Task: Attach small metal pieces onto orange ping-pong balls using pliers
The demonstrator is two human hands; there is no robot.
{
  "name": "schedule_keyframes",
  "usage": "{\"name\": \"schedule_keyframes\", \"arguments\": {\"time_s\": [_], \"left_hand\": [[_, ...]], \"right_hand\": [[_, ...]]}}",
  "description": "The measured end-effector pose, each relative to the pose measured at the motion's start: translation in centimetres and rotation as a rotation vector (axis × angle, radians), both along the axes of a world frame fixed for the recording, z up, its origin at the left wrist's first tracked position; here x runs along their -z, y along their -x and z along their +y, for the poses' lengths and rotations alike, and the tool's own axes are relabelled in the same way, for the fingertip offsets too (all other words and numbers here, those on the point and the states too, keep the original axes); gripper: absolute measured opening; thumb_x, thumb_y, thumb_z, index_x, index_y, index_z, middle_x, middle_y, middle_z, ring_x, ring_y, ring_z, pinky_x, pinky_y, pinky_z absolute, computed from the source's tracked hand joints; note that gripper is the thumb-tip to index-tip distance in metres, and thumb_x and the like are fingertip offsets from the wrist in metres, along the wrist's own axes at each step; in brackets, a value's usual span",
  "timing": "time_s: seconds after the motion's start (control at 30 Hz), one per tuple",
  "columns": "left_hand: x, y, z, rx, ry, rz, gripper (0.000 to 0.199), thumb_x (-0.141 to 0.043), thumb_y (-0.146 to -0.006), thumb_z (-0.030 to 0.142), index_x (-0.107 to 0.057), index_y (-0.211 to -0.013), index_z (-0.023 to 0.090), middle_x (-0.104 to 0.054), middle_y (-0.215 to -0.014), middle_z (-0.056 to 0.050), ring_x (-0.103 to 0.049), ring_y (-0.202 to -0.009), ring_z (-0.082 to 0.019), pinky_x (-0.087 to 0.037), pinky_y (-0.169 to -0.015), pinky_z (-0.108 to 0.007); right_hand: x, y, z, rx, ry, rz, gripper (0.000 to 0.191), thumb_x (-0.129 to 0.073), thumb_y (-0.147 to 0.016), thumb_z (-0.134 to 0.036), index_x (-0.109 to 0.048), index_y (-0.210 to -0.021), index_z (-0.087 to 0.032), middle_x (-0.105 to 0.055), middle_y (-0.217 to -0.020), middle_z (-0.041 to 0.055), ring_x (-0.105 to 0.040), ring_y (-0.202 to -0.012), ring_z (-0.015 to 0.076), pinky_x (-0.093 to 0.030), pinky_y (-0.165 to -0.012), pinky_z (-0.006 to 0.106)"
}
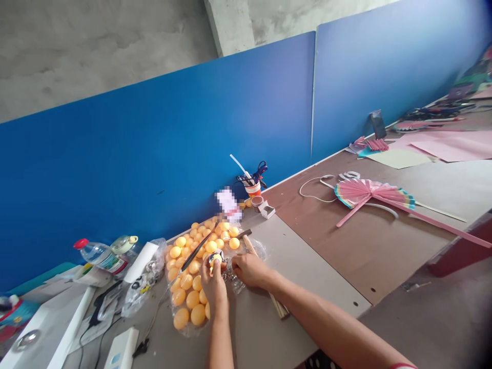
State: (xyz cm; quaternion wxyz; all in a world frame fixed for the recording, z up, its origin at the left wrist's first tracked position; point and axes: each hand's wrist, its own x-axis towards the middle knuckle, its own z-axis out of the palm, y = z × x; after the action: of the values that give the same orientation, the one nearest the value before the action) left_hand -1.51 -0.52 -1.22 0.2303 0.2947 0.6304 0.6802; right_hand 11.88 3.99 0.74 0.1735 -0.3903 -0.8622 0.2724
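Note:
My left hand [215,284] is closed around a small yellow ball with dark and white patches [216,258], held up between thumb and fingers. Just to the right, my right hand [249,270] has its fingers bent together at a clear plastic bag of small shiny metal pieces [231,270]. Whether a piece is pinched in those fingertips cannot be made out. Orange table tennis balls [198,313] lie in a clear bag behind and left of my hands. Under my right wrist runs a hammer with a wooden handle [282,309], partly hidden by the forearm.
A paper cup of tools [252,190] and a small open white box [266,209] stand by the blue partition [154,169]. To the left are a red-capped bottle [102,256] and a white power strip [122,349]. A pink folded-paper fan [369,195] lies right.

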Motion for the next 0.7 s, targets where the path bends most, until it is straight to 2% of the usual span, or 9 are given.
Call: {"name": "schedule_keyframes", "arguments": {"time_s": [0.17,0.3,0.47,0.6,0.7], "left_hand": [[0.07,0.0,-0.14,0.038,0.009,0.025,0.053,-0.07,-0.076,0.055,-0.064,-0.113,0.018,-0.069,-0.087,-0.004,-0.066,-0.068,-0.017,-0.056,-0.07,-0.034],[-0.38,-0.43,-0.38,0.069,0.027,0.053,0.049,-0.068,-0.08,0.053,-0.065,-0.115,0.019,-0.07,-0.097,-0.006,-0.067,-0.07,-0.017,-0.057,-0.07,-0.033],[-0.57,-0.87,-0.59,0.091,0.038,0.059,0.046,-0.068,-0.081,0.052,-0.066,-0.115,0.02,-0.07,-0.107,-0.009,-0.069,-0.073,-0.018,-0.058,-0.071,-0.033],[-0.26,-0.77,-0.41,0.066,0.028,0.054,0.039,-0.069,-0.081,0.047,-0.066,-0.111,0.021,-0.069,-0.121,-0.012,-0.07,-0.097,-0.023,-0.059,-0.082,-0.036],[-0.13,-0.64,-0.21,0.055,0.025,0.076,0.037,-0.068,-0.081,0.046,-0.067,-0.108,0.021,-0.068,-0.123,-0.013,-0.068,-0.11,-0.027,-0.057,-0.09,-0.039]], "right_hand": [[0.36,-0.05,-0.05,-0.039,-0.025,0.041,0.008,-0.064,-0.078,-0.017,-0.069,-0.083,-0.02,-0.072,-0.085,0.0038,-0.063,-0.078,0.0209,-0.044,-0.087,0.038],[0.75,0.16,-0.29,-0.068,-0.059,0.019,0.005,-0.069,-0.072,-0.017,-0.065,-0.073,-0.02,-0.069,-0.082,0.0023,-0.062,-0.08,0.0211,-0.042,-0.09,0.04],[0.71,0.31,-0.3,-0.051,-0.071,-0.024,0.013,-0.06,-0.079,-0.015,-0.065,-0.068,-0.019,-0.068,-0.075,0.004,-0.059,-0.07,0.0186,-0.043,-0.086,0.038],[0.61,0.23,0.1,0.005,-0.032,0.058,0.013,-0.058,-0.082,-0.014,-0.065,-0.072,-0.019,-0.068,-0.078,0.0045,-0.057,-0.07,0.0175,-0.044,-0.079,0.033],[0.52,0.16,0.27,0.034,-0.008,0.1,0.014,-0.056,-0.081,-0.01,-0.065,-0.073,-0.018,-0.069,-0.081,0.0067,-0.058,-0.071,0.0191,-0.044,-0.076,0.033]]}}
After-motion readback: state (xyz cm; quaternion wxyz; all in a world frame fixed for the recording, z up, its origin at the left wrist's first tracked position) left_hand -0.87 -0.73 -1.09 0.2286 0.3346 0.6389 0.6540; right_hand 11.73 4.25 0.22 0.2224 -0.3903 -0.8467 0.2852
